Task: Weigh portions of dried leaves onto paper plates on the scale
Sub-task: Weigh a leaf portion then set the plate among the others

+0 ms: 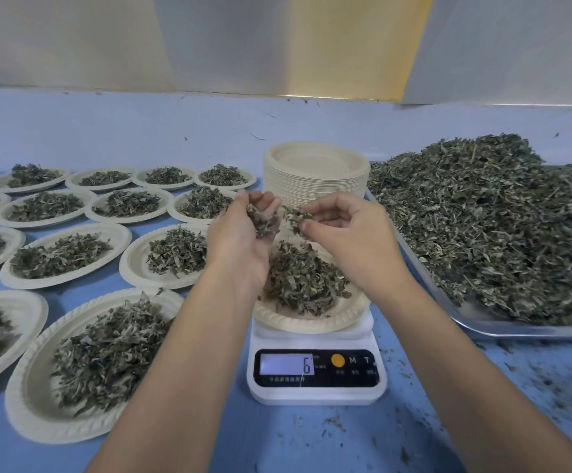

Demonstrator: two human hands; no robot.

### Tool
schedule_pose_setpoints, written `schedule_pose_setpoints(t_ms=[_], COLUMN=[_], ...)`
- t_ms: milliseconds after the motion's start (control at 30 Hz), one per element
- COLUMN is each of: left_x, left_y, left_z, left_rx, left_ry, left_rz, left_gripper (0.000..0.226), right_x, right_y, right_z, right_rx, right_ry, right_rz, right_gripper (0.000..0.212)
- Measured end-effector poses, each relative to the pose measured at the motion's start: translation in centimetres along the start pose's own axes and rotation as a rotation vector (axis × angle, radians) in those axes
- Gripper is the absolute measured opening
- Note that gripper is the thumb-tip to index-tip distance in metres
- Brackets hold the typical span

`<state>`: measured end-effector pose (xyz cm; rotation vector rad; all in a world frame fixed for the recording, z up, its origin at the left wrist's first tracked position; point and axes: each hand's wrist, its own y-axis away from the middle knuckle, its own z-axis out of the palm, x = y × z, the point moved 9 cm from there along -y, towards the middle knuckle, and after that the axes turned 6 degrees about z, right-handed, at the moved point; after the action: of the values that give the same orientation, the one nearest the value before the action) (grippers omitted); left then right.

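A white digital scale [315, 370] stands in front of me, its display showing a 6. A paper plate [311, 320] sits on it with a heap of dried leaves [303, 278]. Above the plate, my left hand [243, 233] is cupped palm up around a small clump of leaves. My right hand [342, 230] pinches a few leaves between thumb and fingertips, close to the left hand. A stack of blank paper plates [315, 172] stands just behind the hands.
A metal tray [516, 331] on the right carries a big pile of dried leaves [482, 227]. Several filled paper plates [96, 363] cover the blue table [277, 438] on the left. Leaf crumbs lie scattered at the lower right.
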<state>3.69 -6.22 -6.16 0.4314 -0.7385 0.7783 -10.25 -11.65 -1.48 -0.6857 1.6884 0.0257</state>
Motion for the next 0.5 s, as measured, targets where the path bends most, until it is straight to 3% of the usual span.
schedule_pose_setpoints(t_ms=[133, 233, 500], left_x=[0.2, 0.2, 0.0], left_y=[-0.5, -0.6, -0.4], left_z=[-0.5, -0.6, 0.0], left_rx=[0.008, 0.005, -0.029], left_ry=[0.082, 0.091, 0.037], left_rz=[-0.033, -0.030, -0.040], left_gripper=[0.031, 0.032, 0.031], right_x=[0.4, 1.5, 1.0], right_y=[-0.4, -0.3, -0.5], right_z=[-0.9, -0.3, -1.0], right_rx=[0.025, -0.088, -0.018], right_ry=[0.052, 0.170, 0.060], right_rz=[0.020, 0.101, 0.068], right_gripper=[0.020, 0.011, 0.016])
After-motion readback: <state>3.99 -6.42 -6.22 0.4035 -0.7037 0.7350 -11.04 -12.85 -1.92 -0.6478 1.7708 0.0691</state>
